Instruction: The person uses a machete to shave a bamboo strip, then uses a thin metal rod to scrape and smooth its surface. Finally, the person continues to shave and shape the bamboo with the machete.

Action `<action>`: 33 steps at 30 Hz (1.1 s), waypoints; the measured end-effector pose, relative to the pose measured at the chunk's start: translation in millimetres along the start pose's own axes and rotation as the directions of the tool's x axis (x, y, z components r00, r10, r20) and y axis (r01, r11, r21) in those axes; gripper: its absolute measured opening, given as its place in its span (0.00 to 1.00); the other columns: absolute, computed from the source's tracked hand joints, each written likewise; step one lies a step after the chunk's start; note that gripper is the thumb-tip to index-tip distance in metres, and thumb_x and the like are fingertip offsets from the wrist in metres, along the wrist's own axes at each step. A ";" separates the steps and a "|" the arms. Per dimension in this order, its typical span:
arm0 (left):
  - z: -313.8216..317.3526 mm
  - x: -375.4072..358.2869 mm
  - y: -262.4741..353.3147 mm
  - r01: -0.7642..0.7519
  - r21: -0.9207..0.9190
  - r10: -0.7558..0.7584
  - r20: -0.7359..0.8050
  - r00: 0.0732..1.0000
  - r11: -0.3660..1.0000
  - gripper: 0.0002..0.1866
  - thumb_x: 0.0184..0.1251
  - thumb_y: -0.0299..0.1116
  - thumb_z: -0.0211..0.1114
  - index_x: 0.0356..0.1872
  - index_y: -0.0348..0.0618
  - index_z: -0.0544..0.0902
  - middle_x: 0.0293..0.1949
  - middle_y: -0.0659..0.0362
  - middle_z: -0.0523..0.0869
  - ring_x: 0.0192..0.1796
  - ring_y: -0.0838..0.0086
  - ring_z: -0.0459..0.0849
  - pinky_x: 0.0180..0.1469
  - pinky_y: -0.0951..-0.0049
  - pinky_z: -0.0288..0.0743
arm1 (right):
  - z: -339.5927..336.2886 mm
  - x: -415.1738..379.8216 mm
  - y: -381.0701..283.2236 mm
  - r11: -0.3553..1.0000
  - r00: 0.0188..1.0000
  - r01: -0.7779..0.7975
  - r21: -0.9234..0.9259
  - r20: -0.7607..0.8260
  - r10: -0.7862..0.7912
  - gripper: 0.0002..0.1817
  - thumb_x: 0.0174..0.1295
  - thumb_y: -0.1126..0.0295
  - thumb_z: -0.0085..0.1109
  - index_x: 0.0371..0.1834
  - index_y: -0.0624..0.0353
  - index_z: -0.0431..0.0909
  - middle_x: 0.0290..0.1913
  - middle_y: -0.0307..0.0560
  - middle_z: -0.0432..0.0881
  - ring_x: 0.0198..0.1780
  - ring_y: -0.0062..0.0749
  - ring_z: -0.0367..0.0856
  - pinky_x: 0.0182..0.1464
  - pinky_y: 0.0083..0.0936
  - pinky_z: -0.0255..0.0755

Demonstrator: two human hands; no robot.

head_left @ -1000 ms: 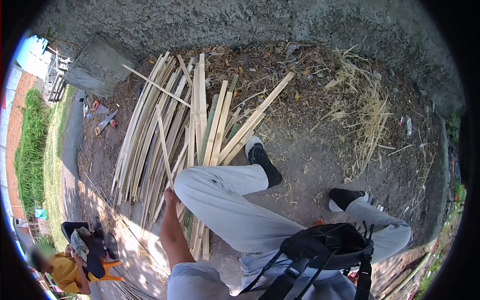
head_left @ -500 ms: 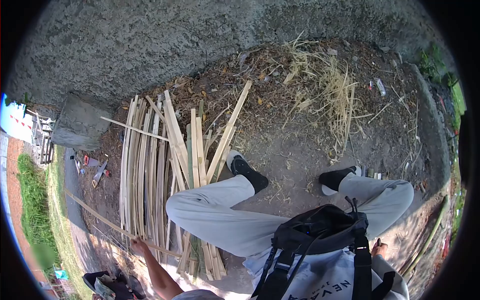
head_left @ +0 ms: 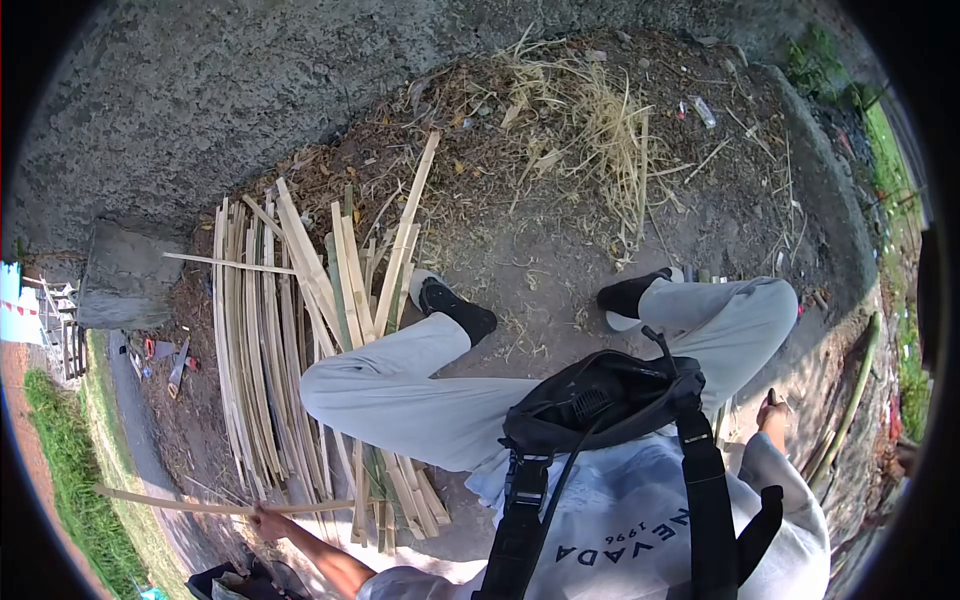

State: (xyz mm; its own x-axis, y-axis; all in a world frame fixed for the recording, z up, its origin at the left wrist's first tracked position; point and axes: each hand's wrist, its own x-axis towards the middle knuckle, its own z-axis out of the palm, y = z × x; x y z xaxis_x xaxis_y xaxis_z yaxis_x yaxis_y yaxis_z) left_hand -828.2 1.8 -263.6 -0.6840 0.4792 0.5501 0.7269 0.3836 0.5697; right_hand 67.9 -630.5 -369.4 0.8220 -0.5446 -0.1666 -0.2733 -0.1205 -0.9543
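Observation:
My left hand (head_left: 268, 522) is closed around a long, thin bamboo strip (head_left: 180, 503). The strip reaches out to the left, and its other end lies over the lower part of a pile of split bamboo strips (head_left: 262, 350). On the far right, beside my bent knee, my right hand (head_left: 772, 412) has its fingers curled round a small dark object, too small to name. A second bundle of wider strips (head_left: 395, 270) lies against my leg, fanned out on the ground.
A rough concrete wall (head_left: 250, 90) runs along the top. Saws (head_left: 180, 368) lie on the ground at left, near a concrete block (head_left: 125, 285). Dry shavings (head_left: 600, 140) are heaped ahead of my feet. A green bamboo pole (head_left: 850, 395) lies at right. A black bag (head_left: 600, 400) hangs at my waist.
The view has shifted, so the scene sits further left. The strip in my left hand has swung from slanting to nearly level. My right hand now shows more fully, out beside my knee.

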 end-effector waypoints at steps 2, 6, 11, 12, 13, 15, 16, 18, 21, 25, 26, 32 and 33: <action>-1.2 -1.8 0.0 0.075 -0.084 -0.076 -0.015 0.997 0.994 0.18 0.58 0.48 0.74 0.27 0.40 0.86 0.23 0.55 0.85 0.24 0.66 0.76 0.32 0.62 0.70 | 10.0 0.7 -22.5 0.996 0.999 -0.004 0.093 -0.034 0.008 0.07 0.50 0.87 0.42 0.26 0.65 0.68 0.28 0.42 0.68 0.24 0.27 0.69 0.26 0.21 0.71; -37.7 -26.3 46.1 0.037 0.034 -0.036 -0.029 0.999 0.999 0.20 0.58 0.48 0.74 0.27 0.37 0.87 0.24 0.53 0.86 0.25 0.66 0.78 0.33 0.62 0.73 | 27.8 8.7 -70.6 0.970 0.995 0.015 0.241 -0.095 0.009 0.07 0.51 0.87 0.43 0.26 0.64 0.68 0.28 0.42 0.68 0.24 0.27 0.69 0.26 0.22 0.71; -87.0 -33.7 94.8 -0.124 0.067 0.133 -0.144 0.981 0.990 0.12 0.66 0.37 0.66 0.38 0.39 0.89 0.31 0.53 0.89 0.26 0.67 0.81 0.34 0.66 0.74 | 40.7 32.8 -122.8 0.928 0.985 0.049 0.368 -0.174 0.017 0.07 0.52 0.87 0.43 0.26 0.62 0.69 0.28 0.42 0.69 0.24 0.27 0.69 0.25 0.23 0.72; -99.0 -29.6 111.9 -0.139 -0.047 0.129 -0.171 0.977 0.989 0.12 0.67 0.37 0.66 0.39 0.39 0.89 0.32 0.53 0.89 0.28 0.67 0.83 0.35 0.67 0.75 | 43.6 42.0 -134.1 0.920 0.983 0.053 0.389 -0.182 0.021 0.07 0.53 0.86 0.43 0.26 0.62 0.69 0.28 0.42 0.69 0.24 0.27 0.69 0.25 0.23 0.72; -107.6 -27.4 120.9 -0.150 -0.162 0.116 -0.203 0.972 0.975 0.12 0.67 0.37 0.65 0.39 0.38 0.89 0.32 0.53 0.89 0.30 0.67 0.84 0.36 0.67 0.76 | 44.8 56.9 -141.6 0.914 0.981 0.056 0.402 -0.192 0.024 0.07 0.53 0.86 0.43 0.26 0.62 0.69 0.28 0.42 0.69 0.24 0.27 0.69 0.25 0.23 0.72; -117.1 -21.0 138.0 -0.164 -0.243 0.112 -0.214 0.970 0.956 0.13 0.67 0.37 0.65 0.40 0.35 0.88 0.33 0.53 0.89 0.35 0.69 0.86 0.41 0.70 0.78 | 49.0 76.2 -168.6 0.910 0.975 0.053 0.410 -0.217 0.041 0.07 0.53 0.86 0.44 0.26 0.61 0.69 0.27 0.41 0.69 0.24 0.27 0.69 0.25 0.24 0.72; -114.7 -10.2 133.5 -0.186 -0.281 0.130 -0.205 0.970 0.942 0.14 0.67 0.37 0.65 0.40 0.34 0.87 0.32 0.53 0.89 0.35 0.69 0.86 0.40 0.70 0.79 | 48.9 95.3 -175.0 0.909 0.972 0.047 0.414 -0.227 0.053 0.08 0.54 0.86 0.44 0.26 0.61 0.69 0.27 0.41 0.70 0.24 0.27 0.69 0.25 0.24 0.72; -114.3 3.4 141.6 -0.234 -0.297 0.181 -0.195 0.964 0.926 0.14 0.67 0.36 0.66 0.39 0.32 0.86 0.31 0.51 0.88 0.34 0.69 0.86 0.38 0.70 0.79 | 36.5 191.2 -168.5 0.924 0.996 0.074 0.374 -0.066 -0.053 0.07 0.57 0.84 0.47 0.30 0.61 0.73 0.30 0.43 0.75 0.28 0.30 0.75 0.29 0.31 0.79; -99.9 14.1 140.9 -0.324 -0.139 0.300 -0.171 0.939 0.936 0.15 0.66 0.36 0.68 0.40 0.30 0.86 0.30 0.48 0.87 0.30 0.69 0.85 0.34 0.69 0.78 | 68.2 221.3 -186.1 0.873 0.999 0.019 0.487 0.015 -0.030 0.09 0.61 0.79 0.51 0.42 0.67 0.78 0.42 0.49 0.83 0.44 0.35 0.83 0.51 0.28 0.80; -120.6 -0.8 190.4 -0.336 -0.144 0.290 -0.272 0.918 0.931 0.16 0.66 0.39 0.68 0.38 0.33 0.88 0.31 0.51 0.88 0.32 0.70 0.86 0.35 0.70 0.78 | 94.1 234.7 -183.1 0.885 0.994 -0.007 0.466 0.096 -0.042 0.11 0.64 0.79 0.48 0.45 0.67 0.78 0.44 0.48 0.82 0.49 0.37 0.82 0.51 0.33 0.81; -131.0 -2.2 206.5 -0.334 -0.158 0.279 -0.289 0.916 0.929 0.16 0.66 0.40 0.68 0.38 0.33 0.88 0.31 0.52 0.89 0.32 0.70 0.86 0.35 0.70 0.78 | 97.5 231.7 -182.5 0.872 0.995 -0.029 0.489 0.100 -0.024 0.11 0.64 0.79 0.48 0.46 0.67 0.78 0.44 0.48 0.82 0.49 0.37 0.82 0.51 0.34 0.82; -165.3 27.7 242.8 -0.212 -0.308 0.107 -0.325 0.940 0.928 0.19 0.64 0.44 0.70 0.36 0.33 0.87 0.29 0.55 0.87 0.28 0.75 0.80 0.31 0.73 0.76 | 117.3 217.7 -162.3 0.819 0.962 0.156 0.552 0.102 -0.251 0.09 0.64 0.81 0.52 0.45 0.67 0.77 0.42 0.50 0.81 0.43 0.36 0.84 0.44 0.31 0.83; -169.5 34.0 250.0 -0.287 -0.314 0.153 -0.390 0.908 0.905 0.19 0.64 0.42 0.70 0.34 0.31 0.85 0.31 0.53 0.87 0.31 0.74 0.83 0.33 0.74 0.78 | 121.8 188.2 -172.7 0.810 0.952 0.200 0.551 0.085 -0.293 0.08 0.63 0.81 0.54 0.45 0.67 0.77 0.40 0.49 0.81 0.41 0.35 0.84 0.43 0.29 0.83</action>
State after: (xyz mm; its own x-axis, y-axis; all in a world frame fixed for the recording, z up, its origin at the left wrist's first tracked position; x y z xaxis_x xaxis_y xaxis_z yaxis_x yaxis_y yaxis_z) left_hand -680.2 -19.8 1.0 -0.5342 0.1854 0.8247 0.8347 -0.0387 0.5494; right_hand 330.6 -611.1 -266.2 0.9054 -0.4127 0.0995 0.2181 0.2511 -0.9431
